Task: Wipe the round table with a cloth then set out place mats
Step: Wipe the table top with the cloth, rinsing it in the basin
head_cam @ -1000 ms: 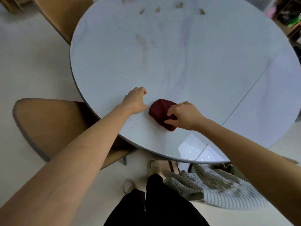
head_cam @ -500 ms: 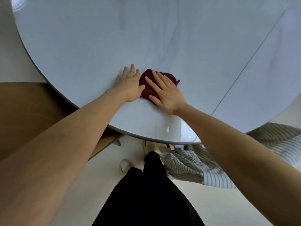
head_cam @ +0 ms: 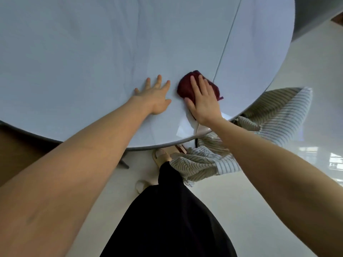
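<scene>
Near the table's front edge, the left hand [head_cam: 155,98] lies flat on the round table [head_cam: 83,52], fingers straight and slightly spread. Just right of it, the right hand [head_cam: 203,101] presses a crumpled dark red cloth [head_cam: 187,86] with straight fingers held close together. Beyond, the pale glossy top carries a thin seam [head_cam: 227,39]. Striped fabric [head_cam: 274,112] hangs below the right rim.

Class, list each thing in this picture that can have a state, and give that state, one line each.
Left hand: open, flat on the table.
Right hand: open, pressing the cloth.
Dark red cloth: bunched, on the table.
Round table: no place mats visible.
Striped fabric: draped beside the table.
</scene>
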